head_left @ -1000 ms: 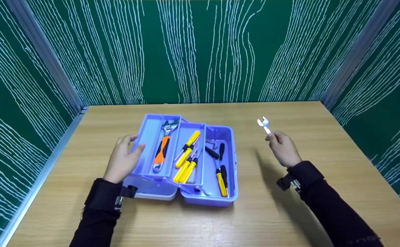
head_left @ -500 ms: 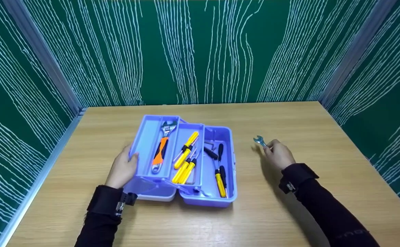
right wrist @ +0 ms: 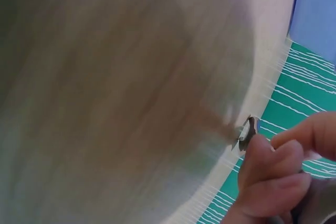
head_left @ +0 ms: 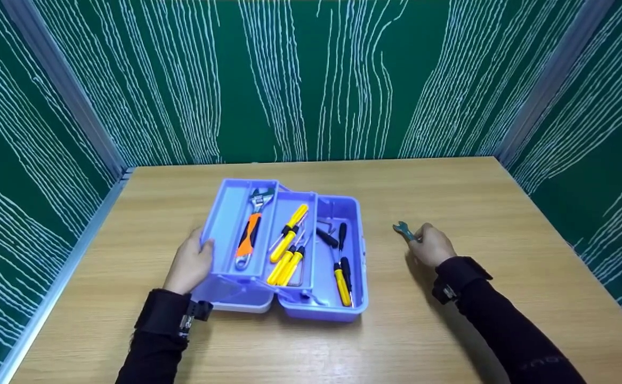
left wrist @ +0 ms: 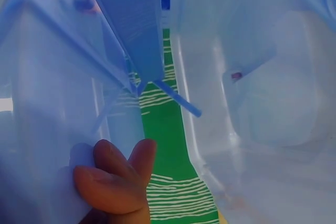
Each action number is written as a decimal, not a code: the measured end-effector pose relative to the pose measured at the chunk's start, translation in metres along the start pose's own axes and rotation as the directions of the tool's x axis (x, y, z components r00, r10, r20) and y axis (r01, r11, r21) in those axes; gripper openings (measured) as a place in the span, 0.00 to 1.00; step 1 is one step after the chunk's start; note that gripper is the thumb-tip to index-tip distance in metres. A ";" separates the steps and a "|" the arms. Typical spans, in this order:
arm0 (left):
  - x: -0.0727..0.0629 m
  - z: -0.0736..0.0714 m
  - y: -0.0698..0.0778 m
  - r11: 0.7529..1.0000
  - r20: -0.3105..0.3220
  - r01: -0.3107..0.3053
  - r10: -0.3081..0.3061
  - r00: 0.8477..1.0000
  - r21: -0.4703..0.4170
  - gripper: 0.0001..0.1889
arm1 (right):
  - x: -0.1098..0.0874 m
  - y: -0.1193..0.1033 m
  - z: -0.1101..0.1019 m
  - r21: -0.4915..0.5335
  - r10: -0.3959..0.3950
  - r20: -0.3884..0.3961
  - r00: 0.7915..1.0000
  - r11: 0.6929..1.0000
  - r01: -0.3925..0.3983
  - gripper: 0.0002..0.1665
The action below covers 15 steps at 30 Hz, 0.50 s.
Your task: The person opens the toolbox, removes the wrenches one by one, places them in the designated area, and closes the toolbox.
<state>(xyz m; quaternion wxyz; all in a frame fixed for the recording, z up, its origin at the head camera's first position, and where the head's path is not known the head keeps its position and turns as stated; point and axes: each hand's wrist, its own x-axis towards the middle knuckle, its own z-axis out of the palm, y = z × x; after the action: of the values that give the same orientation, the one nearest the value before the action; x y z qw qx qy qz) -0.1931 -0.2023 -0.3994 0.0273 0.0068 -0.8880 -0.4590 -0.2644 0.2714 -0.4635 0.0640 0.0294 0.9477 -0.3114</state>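
Meanwhile, the left hand point(head_left: 189, 264) gripped the outer tray point(head_left: 228, 213) by its edge, and the right hand point(head_left: 432, 246) pinched a wrench point(head_left: 404, 230) near the box point(head_left: 321, 314) (screwdrivers point(head_left: 342, 288) lay inside).

From my end of the feed I can read no word, brand, number or sign in any of the three views. The only lettering I pick out is a faint print point(head_left: 544, 362) on the black right sleeve point(head_left: 502, 328), low in the head view, too dim for me to spell out.
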 end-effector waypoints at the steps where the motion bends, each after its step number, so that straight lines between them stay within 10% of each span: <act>1: 0.000 0.000 0.000 1.000 0.000 -0.001 0.001 1.000 0.000 0.27 | 0.000 0.000 0.000 -0.005 -0.001 -0.002 1.000 1.000 0.001 0.15; 15: 0.000 0.001 -0.001 1.000 -0.022 -0.007 0.008 1.000 0.025 0.26 | -0.001 -0.001 0.001 -0.034 0.044 0.069 0.997 0.999 -0.042 0.09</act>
<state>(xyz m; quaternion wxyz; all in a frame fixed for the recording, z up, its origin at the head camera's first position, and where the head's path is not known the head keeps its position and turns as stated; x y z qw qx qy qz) -0.1933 -0.2020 -0.4011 0.0386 0.0087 -0.8933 -0.4477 -0.2632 0.2701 -0.4639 0.1043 0.0377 0.9489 -0.2955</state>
